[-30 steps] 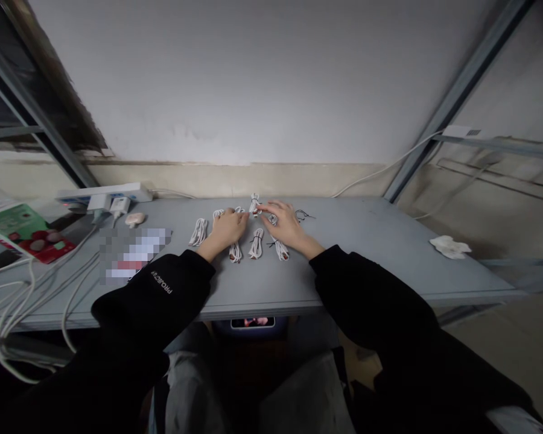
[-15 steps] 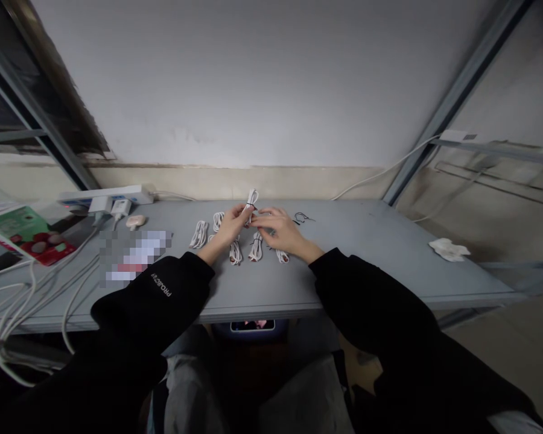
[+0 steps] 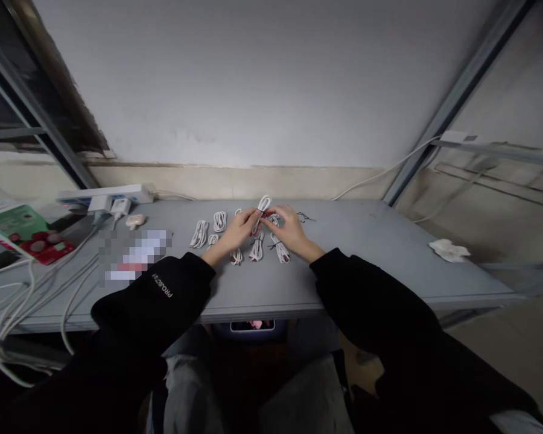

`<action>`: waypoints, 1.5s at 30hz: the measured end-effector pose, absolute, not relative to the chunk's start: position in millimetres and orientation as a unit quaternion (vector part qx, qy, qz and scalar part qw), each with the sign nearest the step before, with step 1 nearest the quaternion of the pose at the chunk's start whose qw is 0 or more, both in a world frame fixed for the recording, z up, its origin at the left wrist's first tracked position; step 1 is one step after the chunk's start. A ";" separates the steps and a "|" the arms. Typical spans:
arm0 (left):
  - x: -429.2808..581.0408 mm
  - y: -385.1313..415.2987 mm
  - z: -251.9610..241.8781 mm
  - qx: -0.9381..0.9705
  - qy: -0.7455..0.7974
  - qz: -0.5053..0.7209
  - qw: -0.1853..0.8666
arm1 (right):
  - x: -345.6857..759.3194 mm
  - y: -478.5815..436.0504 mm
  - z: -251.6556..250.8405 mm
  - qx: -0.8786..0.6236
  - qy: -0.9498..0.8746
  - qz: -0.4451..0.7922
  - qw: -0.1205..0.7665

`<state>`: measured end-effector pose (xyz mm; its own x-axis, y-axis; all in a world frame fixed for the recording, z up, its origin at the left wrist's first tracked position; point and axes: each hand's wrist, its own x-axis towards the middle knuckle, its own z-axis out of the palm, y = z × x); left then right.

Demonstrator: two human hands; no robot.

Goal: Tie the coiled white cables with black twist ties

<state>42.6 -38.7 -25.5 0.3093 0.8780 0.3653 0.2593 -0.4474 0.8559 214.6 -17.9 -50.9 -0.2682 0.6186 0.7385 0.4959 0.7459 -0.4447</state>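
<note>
Over the middle of the grey table (image 3: 357, 253), my left hand (image 3: 239, 230) and my right hand (image 3: 290, 232) meet at a white coiled cable (image 3: 261, 211). Its loops stand up above my fingertips, tilted to the right. Both hands pinch its lower end, where a small red and dark part shows between my fingers. More bundled white cables lie below and left of my hands, among them one (image 3: 200, 234) and another (image 3: 256, 247). A thin black wire (image 3: 303, 217) lies just past my right hand.
A white power strip (image 3: 104, 194) with plugged-in chargers stands at the table's far left. Loose white cables (image 3: 31, 301) hang over the left edge. A pixelated patch (image 3: 136, 258) covers part of the table. A crumpled tissue (image 3: 449, 250) lies on the right.
The white coil has shifted right and now tilts that way. My left hand has moved right with it, and my right hand has closed on its lower end.
</note>
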 end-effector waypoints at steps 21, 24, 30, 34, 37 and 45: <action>47.6 -38.3 -32.7 0.723 0.415 0.445 0.327 | 210.7 -20.4 -52.9 -0.388 -0.769 0.067 0.503; 48.3 -40.8 -31.3 0.735 0.422 0.443 0.294 | 209.1 -19.4 -54.3 -0.393 -0.751 0.121 0.516; 49.2 -46.6 -26.7 0.744 0.430 0.440 0.262 | 207.7 -16.4 -51.2 -0.362 -0.705 0.289 0.537; 49.4 -45.5 -27.8 0.734 0.412 0.441 0.311 | 210.0 -15.1 -45.9 -0.345 -0.674 0.412 0.506; 50.2 -44.1 -28.7 0.717 0.396 0.444 0.363 | 211.8 -16.3 -43.9 -0.334 -0.641 0.473 0.504; 50.8 -47.2 -25.4 0.721 0.400 0.425 0.373 | 213.9 -19.2 -41.8 -0.338 -0.647 0.495 0.472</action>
<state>50.8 -47.2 -25.4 0.3186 0.8937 0.3158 0.2594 -0.4027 0.8778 213.9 -19.2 -41.8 -0.3261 0.9043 0.2755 -0.0288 0.2818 -0.9590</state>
